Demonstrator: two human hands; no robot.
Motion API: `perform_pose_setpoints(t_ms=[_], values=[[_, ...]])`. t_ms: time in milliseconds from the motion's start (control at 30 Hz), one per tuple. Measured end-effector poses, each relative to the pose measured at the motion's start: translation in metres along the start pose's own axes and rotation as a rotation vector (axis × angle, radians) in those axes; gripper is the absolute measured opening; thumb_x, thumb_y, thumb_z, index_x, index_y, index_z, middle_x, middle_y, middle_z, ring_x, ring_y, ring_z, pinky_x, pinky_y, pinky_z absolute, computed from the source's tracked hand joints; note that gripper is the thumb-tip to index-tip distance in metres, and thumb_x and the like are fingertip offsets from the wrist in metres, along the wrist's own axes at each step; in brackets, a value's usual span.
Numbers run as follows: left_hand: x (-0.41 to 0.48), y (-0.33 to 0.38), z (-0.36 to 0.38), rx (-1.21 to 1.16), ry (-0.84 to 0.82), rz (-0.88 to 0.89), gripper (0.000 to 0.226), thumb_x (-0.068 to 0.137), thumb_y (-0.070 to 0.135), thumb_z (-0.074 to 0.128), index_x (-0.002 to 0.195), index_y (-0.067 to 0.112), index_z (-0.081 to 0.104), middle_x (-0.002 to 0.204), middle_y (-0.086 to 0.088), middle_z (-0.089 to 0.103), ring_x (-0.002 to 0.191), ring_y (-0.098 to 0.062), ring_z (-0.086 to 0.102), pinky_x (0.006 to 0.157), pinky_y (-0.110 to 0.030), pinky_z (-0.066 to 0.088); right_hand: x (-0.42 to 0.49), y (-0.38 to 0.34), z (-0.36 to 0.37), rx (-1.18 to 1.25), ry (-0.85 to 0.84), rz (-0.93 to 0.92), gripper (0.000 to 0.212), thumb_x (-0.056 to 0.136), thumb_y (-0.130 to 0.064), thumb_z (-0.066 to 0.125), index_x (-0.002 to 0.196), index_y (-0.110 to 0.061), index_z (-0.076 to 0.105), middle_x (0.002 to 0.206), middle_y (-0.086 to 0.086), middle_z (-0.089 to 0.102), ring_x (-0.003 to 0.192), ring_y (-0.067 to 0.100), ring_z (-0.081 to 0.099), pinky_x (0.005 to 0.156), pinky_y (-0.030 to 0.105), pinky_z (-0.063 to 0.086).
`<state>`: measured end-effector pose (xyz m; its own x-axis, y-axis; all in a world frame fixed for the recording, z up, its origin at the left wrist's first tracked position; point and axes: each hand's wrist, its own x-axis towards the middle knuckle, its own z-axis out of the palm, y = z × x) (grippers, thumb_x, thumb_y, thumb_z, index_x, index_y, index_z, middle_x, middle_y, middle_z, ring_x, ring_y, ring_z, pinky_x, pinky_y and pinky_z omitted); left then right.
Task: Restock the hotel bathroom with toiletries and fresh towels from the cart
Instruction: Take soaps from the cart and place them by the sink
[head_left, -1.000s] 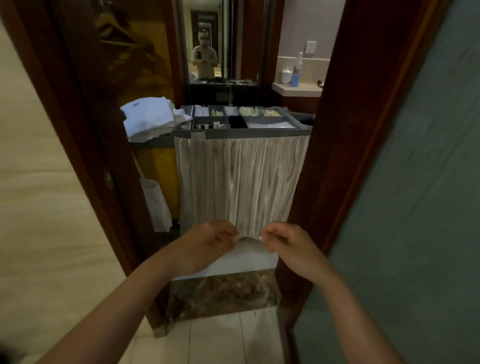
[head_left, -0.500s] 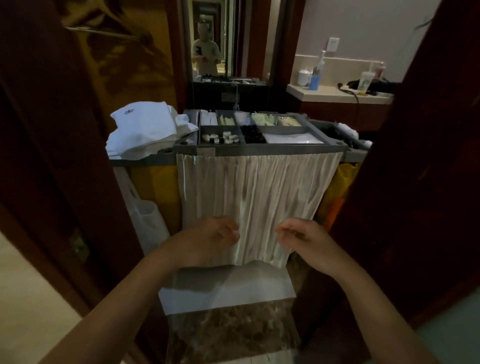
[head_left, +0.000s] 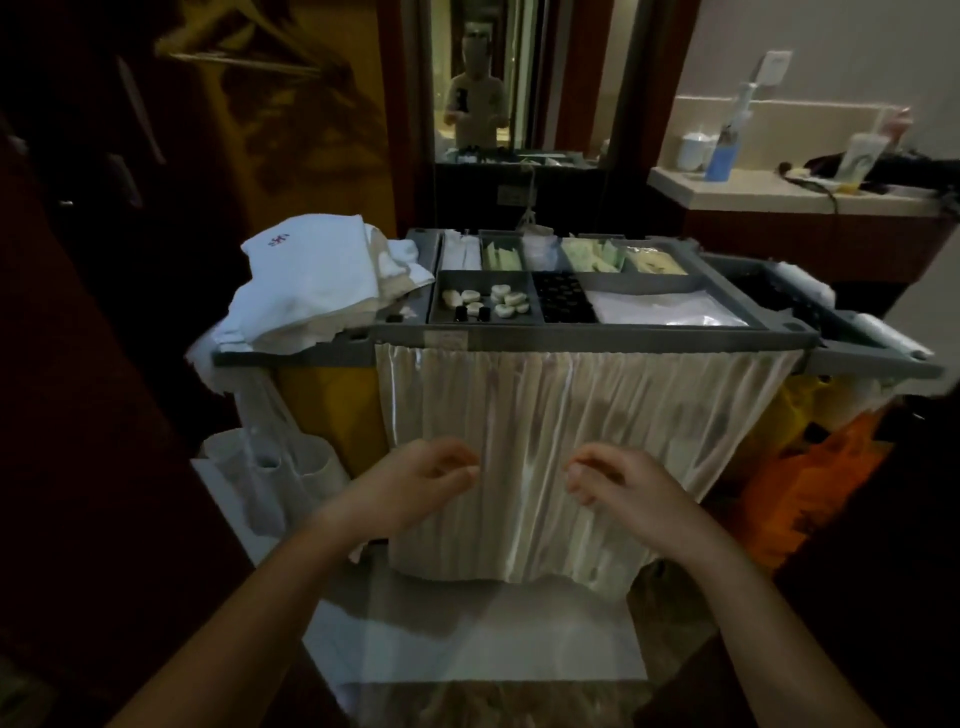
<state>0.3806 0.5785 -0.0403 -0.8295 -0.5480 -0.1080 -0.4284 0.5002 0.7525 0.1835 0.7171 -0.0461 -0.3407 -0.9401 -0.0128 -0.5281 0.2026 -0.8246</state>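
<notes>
- Right, the cart (head_left: 571, 340) sits dead ahead, broadside to me. Its long axis runs left to right and its long front edge faces the camera.
- On top is a grey tray (head_left: 675, 285) split into compartments. Small pale soaps (head_left: 506, 300) lie in the front-left one, with dark-capped items next door and a clear-wrapped white pack to the right.
- White towels (head_left: 311, 280) are heaped at the cart's left end, spilling over the edge — one carries a small red mark.
- A pleated pale curtain (head_left: 623, 415) hangs from the front edge and hides whatever the cart holds below.
- My left hand (head_left: 415, 483) and right hand (head_left: 623, 488) hover in front of that curtain, apart, fingers loosely curled, nothing in either grasp that I can see. I can't tell whether the fingertips brush the fabric.
- A yellow bag (head_left: 332, 395) behind the curtain's left side and an orange bag (head_left: 779, 478) on the right are both partly covered.
- It's hard to read the back-row compartments — greenish and cream packets, too blurred to name. The left of the view is nearly black.
- Behind, a mirror (head_left: 478, 78) shows a person, and a blue bottle (head_left: 722, 156) stands on a counter (head_left: 753, 195).
- Against a second ago, the cart now looms closer and wider, and the doorframe and wall on the right have slid out of view. More of the counter shows, and my hands, then nearly touching, have drawn apart.
</notes>
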Motion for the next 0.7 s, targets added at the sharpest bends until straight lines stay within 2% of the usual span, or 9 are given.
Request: perform_pose_setpoints(t_ms=[200,400,600,700], values=[[0.079,0.003,-0.011,0.023,0.077,-0.088,0.027,0.095,0.032,0.045,0.121,0.027,0.052,0.106,0.016,0.055,0.099,0.004,0.054,0.085,-0.015,0.045,0.088,0.025,-0.037,-0.004,-0.098,-0.037,0.012,0.094,-0.025,0.051,0.091,-0.03,0.062,0.088,-0.006,0.066,0.082,0.006,0.063,0.079,0.024,0.05],[0.143,0.01,-0.018,0.004,0.145,-0.124,0.022,0.095,0.035,0.046,0.116,0.035,0.053,0.105,0.022,0.055,0.099,0.008,0.053,0.08,-0.012,0.044,0.16,0.045,-0.072,0.04,-0.136,-0.057,0.013,0.093,-0.023,0.053,0.09,-0.025,0.065,0.086,-0.003,0.069,0.081,0.011,0.065,0.083,0.035,0.052],[0.185,0.007,-0.028,-0.016,0.185,-0.149,0.017,0.095,0.032,0.046,0.11,0.036,0.053,0.107,0.018,0.057,0.1,0.005,0.053,0.082,-0.014,0.045,0.211,0.061,-0.084,0.068,-0.169,-0.063,0.013,0.093,-0.022,0.053,0.089,-0.028,0.064,0.084,-0.002,0.069,0.08,0.014,0.066,0.083,0.036,0.052],[0.207,0.001,-0.036,-0.026,0.182,-0.142,0.017,0.095,0.031,0.047,0.11,0.033,0.055,0.107,0.015,0.059,0.101,0.0,0.056,0.087,-0.019,0.047,0.237,0.066,-0.087,0.069,-0.17,-0.072,0.014,0.093,-0.021,0.054,0.088,-0.03,0.064,0.084,-0.002,0.069,0.079,0.01,0.065,0.084,0.035,0.051]])
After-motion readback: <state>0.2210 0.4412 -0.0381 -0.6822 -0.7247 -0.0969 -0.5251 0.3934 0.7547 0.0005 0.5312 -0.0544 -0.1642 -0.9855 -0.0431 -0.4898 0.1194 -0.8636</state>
